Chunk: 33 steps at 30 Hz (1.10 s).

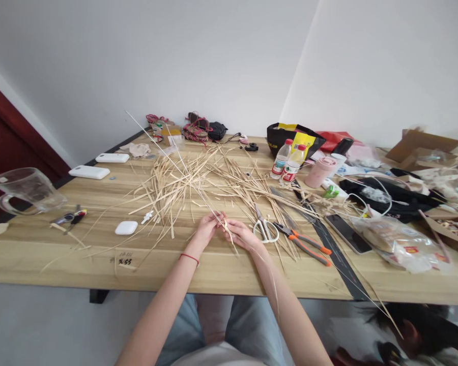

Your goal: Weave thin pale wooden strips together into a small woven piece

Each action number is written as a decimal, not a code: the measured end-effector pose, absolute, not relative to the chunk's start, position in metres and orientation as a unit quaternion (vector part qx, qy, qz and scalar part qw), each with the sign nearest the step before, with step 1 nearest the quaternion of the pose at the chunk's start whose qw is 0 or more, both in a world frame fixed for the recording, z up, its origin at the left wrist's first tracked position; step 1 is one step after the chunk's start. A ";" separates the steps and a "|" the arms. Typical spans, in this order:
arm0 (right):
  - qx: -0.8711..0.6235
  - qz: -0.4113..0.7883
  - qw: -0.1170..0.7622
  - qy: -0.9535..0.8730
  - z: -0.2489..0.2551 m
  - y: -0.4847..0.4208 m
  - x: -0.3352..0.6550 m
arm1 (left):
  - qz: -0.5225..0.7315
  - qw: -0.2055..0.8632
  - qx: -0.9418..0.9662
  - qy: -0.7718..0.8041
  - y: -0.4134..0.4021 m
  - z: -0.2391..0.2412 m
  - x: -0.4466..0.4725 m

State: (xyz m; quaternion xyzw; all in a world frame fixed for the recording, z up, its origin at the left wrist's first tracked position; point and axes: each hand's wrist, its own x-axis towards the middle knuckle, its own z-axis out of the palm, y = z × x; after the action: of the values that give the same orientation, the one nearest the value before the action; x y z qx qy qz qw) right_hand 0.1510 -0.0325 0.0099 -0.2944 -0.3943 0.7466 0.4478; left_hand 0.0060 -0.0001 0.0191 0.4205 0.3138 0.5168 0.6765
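table edge: bare pale wood [80, 269] up front, grey floor [41, 325] below; another person's head [435, 328] low at right.
left hand [208, 229]: fingertips pinching near ends of the thin rods [205, 199].
right hand [243, 235]: just beside it, pinching the strip [225, 225]; exact finger contact too small to tell.
strip place: between both hands at the rods' near end, wound or knotted, can't tell which; loose end hangs below.
slip risk: if either pinch eases, strip could loosen and rods spread apart.
crack risk: strip looks dry; a sharp bend or hard pull could split it.
snag risk: rods reach out over the straw pile [168, 188]; catching there could twist the binding.
tools: scissors [266, 231] near right hand, pliers [307, 245] beside them; an elbow swing could knock both.
table sides: white case [126, 227] and glass mug [30, 190] left, phone [349, 234] right, clutter beyond.
table back: bottles [292, 166], black bag [278, 134], corded bundles [196, 129].
room: plain pale wall [175, 56], dark red door [15, 122] at left.
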 end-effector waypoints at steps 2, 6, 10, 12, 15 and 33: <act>-0.290 0.747 0.450 -0.395 0.011 -0.033 0.151 | 0.518 0.680 0.417 0.310 0.000 0.019 0.006; -0.300 0.742 0.449 -0.397 0.013 -0.034 0.151 | 0.520 0.674 0.422 0.312 -0.001 0.021 0.007; -0.306 0.741 0.445 -0.400 0.014 -0.034 0.150 | 0.525 0.672 0.417 0.312 -0.001 0.022 0.007; -0.304 0.743 0.443 -0.399 0.014 -0.034 0.150 | 0.531 0.678 0.404 0.309 -0.001 0.022 0.007; -0.298 0.747 0.443 -0.398 0.014 -0.035 0.151 | 0.529 0.687 0.390 0.310 0.000 0.021 0.007; -0.294 0.733 0.477 -0.386 0.021 -0.037 0.150 | 0.583 0.612 0.414 0.339 -0.002 0.021 0.009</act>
State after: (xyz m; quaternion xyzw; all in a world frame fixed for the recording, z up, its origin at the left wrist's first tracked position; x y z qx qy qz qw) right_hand 0.1498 -0.0369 0.0214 -0.2942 -0.3859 0.7331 0.4766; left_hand 0.0087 -0.0023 0.0207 0.4138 0.3388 0.5829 0.6118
